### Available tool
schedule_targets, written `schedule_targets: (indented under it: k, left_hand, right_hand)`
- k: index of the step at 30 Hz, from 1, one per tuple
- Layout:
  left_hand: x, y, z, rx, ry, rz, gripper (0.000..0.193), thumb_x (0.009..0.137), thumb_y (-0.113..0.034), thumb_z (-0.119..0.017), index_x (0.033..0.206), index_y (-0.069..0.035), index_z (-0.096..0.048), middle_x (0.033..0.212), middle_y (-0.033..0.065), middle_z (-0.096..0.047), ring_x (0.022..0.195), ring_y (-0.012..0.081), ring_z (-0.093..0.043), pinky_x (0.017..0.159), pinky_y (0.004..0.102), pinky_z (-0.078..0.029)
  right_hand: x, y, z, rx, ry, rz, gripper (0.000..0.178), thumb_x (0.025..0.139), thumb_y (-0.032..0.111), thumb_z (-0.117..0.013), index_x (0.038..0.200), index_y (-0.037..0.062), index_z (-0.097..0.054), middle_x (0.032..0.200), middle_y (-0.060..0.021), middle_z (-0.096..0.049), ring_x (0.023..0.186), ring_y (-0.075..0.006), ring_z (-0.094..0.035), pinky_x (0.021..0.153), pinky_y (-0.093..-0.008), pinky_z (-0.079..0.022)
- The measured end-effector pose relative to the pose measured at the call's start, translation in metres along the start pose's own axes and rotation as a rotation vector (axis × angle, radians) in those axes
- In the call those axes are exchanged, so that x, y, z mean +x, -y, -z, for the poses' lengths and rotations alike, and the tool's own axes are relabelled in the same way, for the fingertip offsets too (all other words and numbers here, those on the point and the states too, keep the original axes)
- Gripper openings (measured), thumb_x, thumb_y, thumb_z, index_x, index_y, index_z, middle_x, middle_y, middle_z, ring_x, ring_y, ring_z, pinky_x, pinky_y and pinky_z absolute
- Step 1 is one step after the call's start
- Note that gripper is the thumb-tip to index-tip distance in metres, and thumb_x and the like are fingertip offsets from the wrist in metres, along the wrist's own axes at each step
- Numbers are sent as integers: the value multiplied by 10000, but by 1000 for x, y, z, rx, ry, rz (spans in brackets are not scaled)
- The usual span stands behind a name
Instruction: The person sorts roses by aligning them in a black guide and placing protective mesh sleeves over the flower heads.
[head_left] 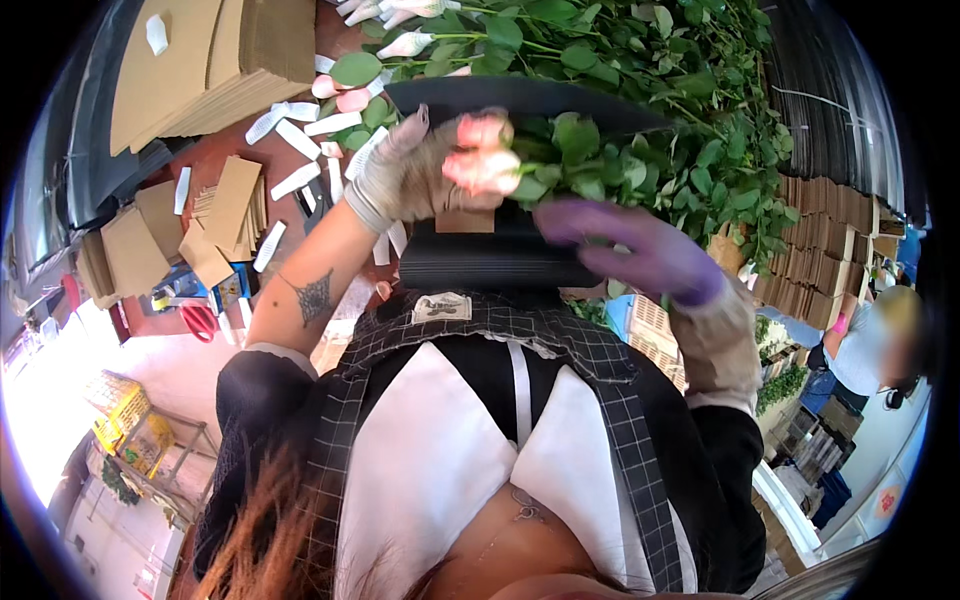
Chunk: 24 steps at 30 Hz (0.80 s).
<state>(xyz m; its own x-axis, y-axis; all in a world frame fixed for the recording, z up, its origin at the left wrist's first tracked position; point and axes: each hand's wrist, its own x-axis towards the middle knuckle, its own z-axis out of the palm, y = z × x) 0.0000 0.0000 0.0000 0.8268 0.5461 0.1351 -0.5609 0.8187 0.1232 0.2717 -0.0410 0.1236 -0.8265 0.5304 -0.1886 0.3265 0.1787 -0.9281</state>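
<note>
In the head view, the step in hand looks to be gathering roses (483,170) in front of the curved black sheet (430,97). Their pink heads sit at the left hand (410,175), with leaves reaching right above the right hand (640,245). The left thumb stands up while the other fingers go behind the blooms, so I cannot tell whether that grip pinches them. The right grip is loosely spread under the leaves; motion blurs it, and any touch on the stems is unclear. The next move probably calls for evening up the heads without bruising petals.

Counted: two rose heads show clearly at the left hand, one curved black sheet, one ridged black block (495,262) below, and one pair of red handles (200,320). White sleeves (295,180) on the bench (222,147) number more than six; overlap prevents an exact count, as with the leafy stems (640,50) beyond.
</note>
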Motion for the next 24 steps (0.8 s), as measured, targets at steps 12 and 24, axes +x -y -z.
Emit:
schedule_targets:
  k: [12, 24]
  left_hand:
    - [-36, -32, 22, 318, -635, 4, 493, 856, -300, -672, 1241, -34, -519, 1182, 82, -591, 1016, 224, -601, 863, 383, -511]
    - [-22, 14, -3, 2058, -266, 583, 308, 841, -385, -611, 990, -121, -665, 786, 151, -638, 741, 346, -620, 686, 434, -488]
  right_hand:
    - [67, -100, -54, -476, 106, -355, 347, 853, 213, -595, 1196, 157, -591, 1037, -176, -615, 953, -305, -602, 866, -397, -473]
    - [55, -93, -46, -359, 97, -230, 284, 831, 164, -616, 1108, 104, -628, 1066, -130, -614, 967, -312, -602, 841, -391, -480]
